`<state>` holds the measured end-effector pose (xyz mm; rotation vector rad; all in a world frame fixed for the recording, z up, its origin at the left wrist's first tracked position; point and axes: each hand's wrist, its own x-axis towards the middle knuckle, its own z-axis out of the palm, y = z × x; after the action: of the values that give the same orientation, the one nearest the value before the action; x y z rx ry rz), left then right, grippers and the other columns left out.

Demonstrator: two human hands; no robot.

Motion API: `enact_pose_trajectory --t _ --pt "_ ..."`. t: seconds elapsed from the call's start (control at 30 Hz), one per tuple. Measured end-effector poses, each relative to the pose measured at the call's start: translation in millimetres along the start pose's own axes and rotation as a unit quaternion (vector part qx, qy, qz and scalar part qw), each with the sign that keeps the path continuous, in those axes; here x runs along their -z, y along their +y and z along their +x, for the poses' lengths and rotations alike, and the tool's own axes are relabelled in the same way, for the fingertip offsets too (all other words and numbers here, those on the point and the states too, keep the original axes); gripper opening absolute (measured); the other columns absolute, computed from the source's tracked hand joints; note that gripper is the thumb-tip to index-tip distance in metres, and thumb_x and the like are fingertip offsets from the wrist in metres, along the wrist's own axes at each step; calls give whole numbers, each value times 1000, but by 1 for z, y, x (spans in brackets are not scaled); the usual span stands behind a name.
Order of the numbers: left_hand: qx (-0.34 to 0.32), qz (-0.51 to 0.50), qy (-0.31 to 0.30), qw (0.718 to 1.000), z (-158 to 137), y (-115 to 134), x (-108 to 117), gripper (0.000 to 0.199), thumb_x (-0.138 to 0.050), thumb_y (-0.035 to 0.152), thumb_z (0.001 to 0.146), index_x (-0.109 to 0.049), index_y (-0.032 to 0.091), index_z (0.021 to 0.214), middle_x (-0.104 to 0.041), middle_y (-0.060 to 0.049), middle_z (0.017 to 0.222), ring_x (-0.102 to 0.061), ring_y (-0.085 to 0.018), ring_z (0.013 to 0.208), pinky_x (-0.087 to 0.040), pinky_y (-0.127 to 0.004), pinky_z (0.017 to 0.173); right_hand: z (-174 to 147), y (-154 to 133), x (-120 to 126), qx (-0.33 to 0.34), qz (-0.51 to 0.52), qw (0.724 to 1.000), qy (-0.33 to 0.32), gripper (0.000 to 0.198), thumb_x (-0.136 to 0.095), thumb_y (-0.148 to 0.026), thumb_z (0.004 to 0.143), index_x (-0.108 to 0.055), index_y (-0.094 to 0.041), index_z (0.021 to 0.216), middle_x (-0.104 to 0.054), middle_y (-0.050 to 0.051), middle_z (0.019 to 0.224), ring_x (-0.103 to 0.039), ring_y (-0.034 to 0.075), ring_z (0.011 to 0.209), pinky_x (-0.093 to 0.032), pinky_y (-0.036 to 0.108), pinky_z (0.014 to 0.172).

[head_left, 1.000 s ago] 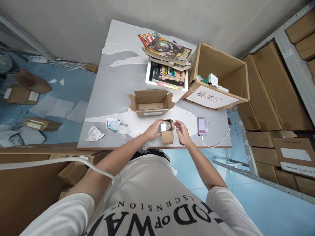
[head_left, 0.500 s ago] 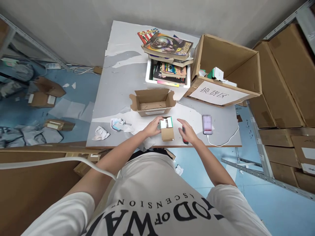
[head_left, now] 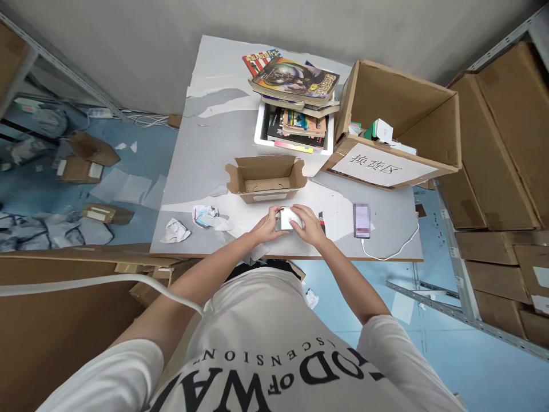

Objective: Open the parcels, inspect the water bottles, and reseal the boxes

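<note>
The left hand (head_left: pixel 266 227) grips the left end of a small white box (head_left: pixel 285 220) over the table's near part (head_left: pixel 291 246); the right hand (head_left: pixel 310 224) holds its right end. A red-and-black tool (head_left: pixel 322 225) lies just right, a phone (head_left: pixel 361 221) farther right. Beyond stands an open cardboard box (head_left: pixel 270 196); 2 crumpled papers (head_left: pixel 175 231) lie left.

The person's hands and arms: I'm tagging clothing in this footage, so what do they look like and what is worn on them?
The left hand and right hand are bare, with no gloves. No watch shows on either wrist. Loose, short white sleeves cover the upper arms. A white cable crosses the left arm in view.
</note>
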<state>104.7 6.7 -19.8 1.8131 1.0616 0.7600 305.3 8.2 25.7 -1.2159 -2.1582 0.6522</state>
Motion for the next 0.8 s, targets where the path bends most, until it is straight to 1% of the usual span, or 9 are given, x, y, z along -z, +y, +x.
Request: enact_pose_trajectory --t 0.1,0.17,0.23,0.37,0.43,0.5,0.57,0.7,0.8 --pt "-5 -17 3 1000 0 -1 -1 90 -75 47 69 -18 21 134 -41 -20 137 -45 -31 128 -47 -48 96 1 4 4 16 -16 1000 -18 44 -48 -41 91 -49 -22 130 -58 11 120 -53 25 116 -35 52 108" --pt "3 -13 -4 1000 0 1 -1 95 -76 47 69 -15 21 137 -42 -20 137 -45 -32 128 -45 -49 99 2 6 6 24 -38 998 -41 43 -46 -40 91 -50 -21 129 -58 12 121 -52 26 117 -29 55 111" --pt "11 -7 -15 1000 1 3 1 98 -76 47 68 -14 22 140 -42 -19 138 -47 -32 126 -44 -51 100 3 8 7 34 -53 995 -76 43 -45 -39 92 -50 -19 130 -55 13 126 -48 26 122 -31 52 110" --pt "10 -21 -26 999 0 6 6 98 -74 48 71 -14 20 144 -39 -20 142 -44 -33 129 -46 -50 98 6 12 11 49 -100 982 -153 50 -39 -41 95 -42 -19 139 -44 14 141 -37 28 133 -32 52 109" --pt "9 -18 -35 999 1 8 10 95 -71 49 73 -15 20 145 -35 -20 146 -40 -33 132 -45 -49 100 6 13 13 69 -124 972 -185 61 -45 -50 91 -36 -20 143 -35 16 148 -29 32 138 -29 57 108" --pt "9 7 -55 998 2 10 13 92 -68 48 76 -15 20 147 -29 -20 150 -37 -34 135 -40 -50 104 4 14 13 97 -126 966 -202 70 -54 -54 85 -35 -22 144 -28 18 151 -27 34 138 -31 56 107" --pt "12 38 -77 996 3 11 15 92 -66 47 78 -13 19 148 -25 -20 152 -32 -34 138 -35 -51 108 1 14 10 103 -119 969 -192 65 -58 -50 85 -40 -23 142 -32 18 148 -33 33 134 -36 52 104" --pt "33 87 -94 991 1 12 18 97 -67 45 77 -10 16 149 -23 -21 153 -28 -35 140 -29 -53 112 -4 11 2 62 -118 980 -145 54 -57 -41 86 -46 -26 137 -43 16 136 -44 31 122 -46 48 97" --pt "65 116 -92 987 -6 9 25 95 -67 48 75 -15 14 148 -27 -21 152 -31 -34 138 -30 -52 112 -5 4 14 28 -125 985 -116 53 -57 -43 86 -47 -29 136 -46 14 132 -46 31 118 -50 47 92"
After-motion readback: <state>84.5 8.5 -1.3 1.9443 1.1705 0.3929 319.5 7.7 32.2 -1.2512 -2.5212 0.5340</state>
